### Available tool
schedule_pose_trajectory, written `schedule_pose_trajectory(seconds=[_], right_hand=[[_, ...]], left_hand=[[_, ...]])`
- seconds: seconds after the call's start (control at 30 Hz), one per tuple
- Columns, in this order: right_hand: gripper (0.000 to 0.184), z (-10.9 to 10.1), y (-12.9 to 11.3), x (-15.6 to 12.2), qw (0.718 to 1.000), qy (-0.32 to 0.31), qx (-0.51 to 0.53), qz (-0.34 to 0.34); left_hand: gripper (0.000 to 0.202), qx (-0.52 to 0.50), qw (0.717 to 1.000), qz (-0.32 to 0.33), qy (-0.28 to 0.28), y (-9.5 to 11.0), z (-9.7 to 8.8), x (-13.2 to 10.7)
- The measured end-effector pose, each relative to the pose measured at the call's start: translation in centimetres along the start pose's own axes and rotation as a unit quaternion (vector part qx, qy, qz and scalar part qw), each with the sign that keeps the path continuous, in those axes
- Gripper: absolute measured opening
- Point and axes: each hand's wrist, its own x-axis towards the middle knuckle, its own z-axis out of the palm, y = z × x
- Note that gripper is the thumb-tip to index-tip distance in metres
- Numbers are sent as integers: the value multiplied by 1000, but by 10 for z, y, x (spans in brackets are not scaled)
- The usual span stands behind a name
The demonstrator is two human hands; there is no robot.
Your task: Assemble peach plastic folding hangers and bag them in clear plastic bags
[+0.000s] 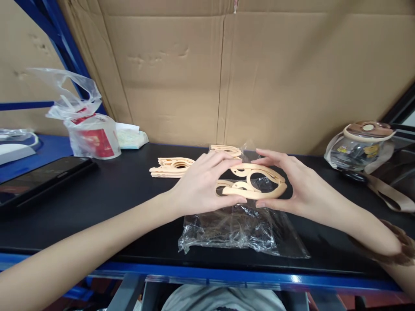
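Observation:
Both my hands hold one beige folded plastic hanger [256, 181] just above the black shelf top [113, 203]. My left hand [201, 185] grips its left end, thumb below and fingers on top. My right hand [292, 185] pinches its right end the same way. Under the hanger lies a crumpled clear plastic bag [236, 229]. Behind my left hand sits a stack of more beige hangers [171, 167], and another beige hanger [227, 150] lies further back.
A black tablet [39, 179] lies at the left. A plastic bag with a red-labelled roll [90, 138] stands behind it. A clear jug with a brown lid and strap [363, 147] sits at the right. Cardboard [227, 73] lines the back wall.

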Motion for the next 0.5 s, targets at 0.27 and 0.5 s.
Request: schedule_pose_trajectory(seconds=[0.27, 0.5], right_hand=[[76, -25, 18, -2, 993, -90, -7, 73], [73, -51, 60, -30, 950, -217, 32, 224]], left_hand=[[100, -75, 984, -36, -156, -2, -5, -3], [96, -77, 963, 13, -259, -7, 1, -7]])
